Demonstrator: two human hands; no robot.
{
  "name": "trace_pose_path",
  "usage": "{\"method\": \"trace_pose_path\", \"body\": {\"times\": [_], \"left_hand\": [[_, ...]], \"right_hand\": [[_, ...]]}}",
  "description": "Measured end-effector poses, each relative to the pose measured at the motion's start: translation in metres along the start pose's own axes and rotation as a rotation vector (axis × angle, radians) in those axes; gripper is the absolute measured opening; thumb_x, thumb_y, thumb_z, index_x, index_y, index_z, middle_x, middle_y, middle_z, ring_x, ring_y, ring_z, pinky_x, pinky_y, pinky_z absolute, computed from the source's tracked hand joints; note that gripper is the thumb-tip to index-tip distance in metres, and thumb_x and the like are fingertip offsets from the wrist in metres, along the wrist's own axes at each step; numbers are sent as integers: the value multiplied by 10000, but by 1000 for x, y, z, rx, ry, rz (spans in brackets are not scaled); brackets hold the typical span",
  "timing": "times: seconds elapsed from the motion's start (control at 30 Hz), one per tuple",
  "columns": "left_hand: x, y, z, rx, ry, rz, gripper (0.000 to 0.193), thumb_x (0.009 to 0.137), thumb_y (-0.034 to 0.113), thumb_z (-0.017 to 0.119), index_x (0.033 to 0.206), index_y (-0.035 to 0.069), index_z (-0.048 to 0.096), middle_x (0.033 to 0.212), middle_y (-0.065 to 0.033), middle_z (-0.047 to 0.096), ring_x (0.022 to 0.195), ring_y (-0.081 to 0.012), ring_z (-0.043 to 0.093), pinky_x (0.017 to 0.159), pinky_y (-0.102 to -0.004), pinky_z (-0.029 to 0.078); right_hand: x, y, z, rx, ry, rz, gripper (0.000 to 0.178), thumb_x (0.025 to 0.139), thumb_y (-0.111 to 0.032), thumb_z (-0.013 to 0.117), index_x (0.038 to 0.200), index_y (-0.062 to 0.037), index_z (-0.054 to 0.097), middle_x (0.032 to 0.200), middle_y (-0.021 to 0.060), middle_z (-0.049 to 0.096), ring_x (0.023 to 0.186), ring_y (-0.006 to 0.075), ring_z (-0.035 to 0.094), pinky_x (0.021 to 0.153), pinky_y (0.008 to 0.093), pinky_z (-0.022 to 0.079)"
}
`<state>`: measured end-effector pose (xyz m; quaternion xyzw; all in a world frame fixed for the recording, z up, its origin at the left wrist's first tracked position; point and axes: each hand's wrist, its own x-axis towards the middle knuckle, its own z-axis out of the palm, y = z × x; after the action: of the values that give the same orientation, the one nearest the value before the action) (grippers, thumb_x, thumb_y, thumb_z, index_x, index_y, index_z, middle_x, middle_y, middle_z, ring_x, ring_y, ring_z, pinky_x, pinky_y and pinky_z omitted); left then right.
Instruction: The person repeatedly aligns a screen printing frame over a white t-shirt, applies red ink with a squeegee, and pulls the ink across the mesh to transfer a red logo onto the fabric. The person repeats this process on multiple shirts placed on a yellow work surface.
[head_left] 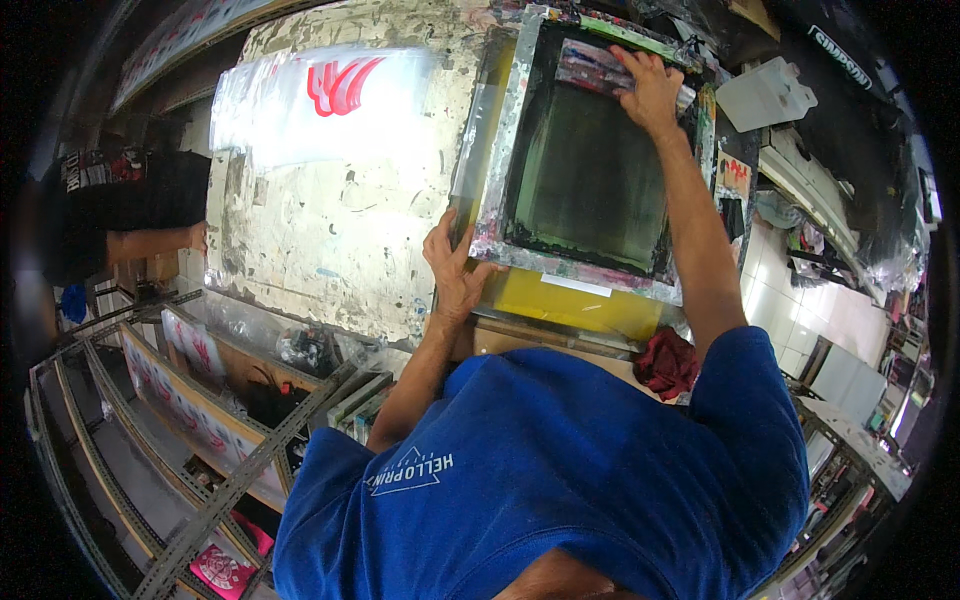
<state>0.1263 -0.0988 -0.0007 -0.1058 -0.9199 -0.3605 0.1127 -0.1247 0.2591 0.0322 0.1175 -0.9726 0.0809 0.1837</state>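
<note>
A screen-printing frame (509,135) with a dark mesh (590,160) lies over a yellow board (560,303), right of centre. My left hand (458,270) grips the frame's near left corner, its thumb on the rim and its fingers along the outer side. At the far end of the mesh, my right hand (652,92) is closed on a paint-stained squeegee (592,66), which lies across the screen. Part of the squeegee is hidden under my fingers. White paper on the yellow board shows a little beyond the frame's near edge.
Left of the frame, a clear sheet with a red print (343,86) lies on the stained worktable (330,215). A person (135,215) stands at the table's left. A white jug (766,95) stands far right; a dark red rag (666,363) lies near my right side. Metal racks (215,515) fill the lower left.
</note>
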Motion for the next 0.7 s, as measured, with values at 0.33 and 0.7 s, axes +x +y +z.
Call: {"method": "trace_pose_path", "body": {"times": [0.33, 0.7], "left_hand": [[-4, -3, 1, -48, 48, 5, 786, 666, 356, 849, 1331, 27, 589, 1431, -216, 448, 1293, -386, 384, 1073, -499, 305], [-5, 12, 6, -251, 165, -142, 692, 675, 135, 820, 1311, -16, 595, 1188, -181, 575, 1141, -322, 463, 1019, -411, 350]], "right_hand": [[72, 34, 2, 206, -97, 141, 498, 800, -133, 710, 1271, -288, 671, 1201, 108, 697, 1107, 361, 633, 969, 389, 468], [-64, -45, -105, 973, -152, 476, 606, 796, 85, 682, 1370, -85, 591, 1322, 79, 643, 1155, 140, 588, 1023, 272, 430]]}}
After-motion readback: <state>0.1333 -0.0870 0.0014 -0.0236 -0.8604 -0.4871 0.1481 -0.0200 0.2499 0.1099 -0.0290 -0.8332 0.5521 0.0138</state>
